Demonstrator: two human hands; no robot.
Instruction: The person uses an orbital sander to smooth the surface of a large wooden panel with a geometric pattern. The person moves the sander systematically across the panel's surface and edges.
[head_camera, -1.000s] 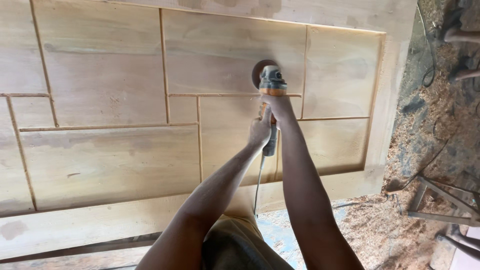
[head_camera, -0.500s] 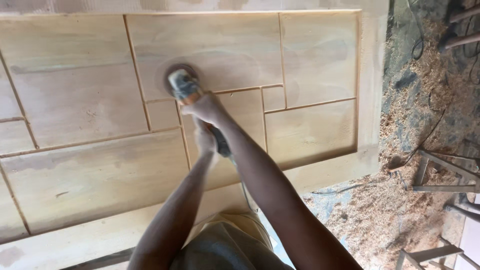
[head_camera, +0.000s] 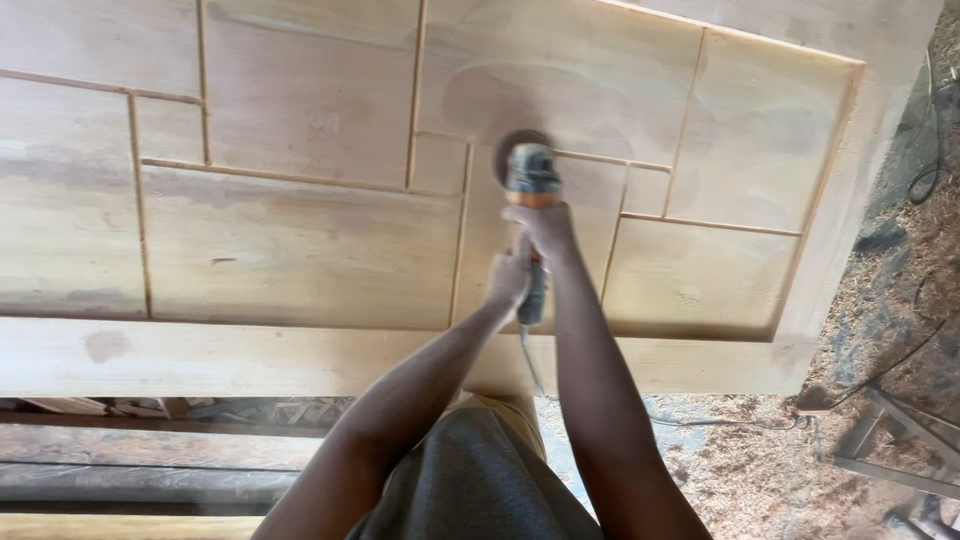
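Observation:
A large pale wooden door panel (head_camera: 300, 240) with grooved rectangular sections lies flat before me. On it rests an angle grinder (head_camera: 530, 175) with a round sanding disc at its far end, pressed to the wood near the panel's middle. My right hand (head_camera: 545, 225) grips the tool's front body just behind the disc. My left hand (head_camera: 512, 275) is closed round the rear handle, closer to me. A darker sanded patch (head_camera: 560, 100) shows on the wood just beyond the disc. The grinder's cord (head_camera: 530, 360) trails back toward me.
The panel's near rail (head_camera: 200, 355) runs across the view. Sawdust and shavings (head_camera: 880, 330) cover the ground on the right, with black cables (head_camera: 925, 180) and a metal frame (head_camera: 890, 440). Wooden planks (head_camera: 150, 445) lie below the panel at the left.
The grinder and both hands have slid across the panel between frames, left and then back toward the middle-right. The view has also shifted, showing more of the panel's near rail.

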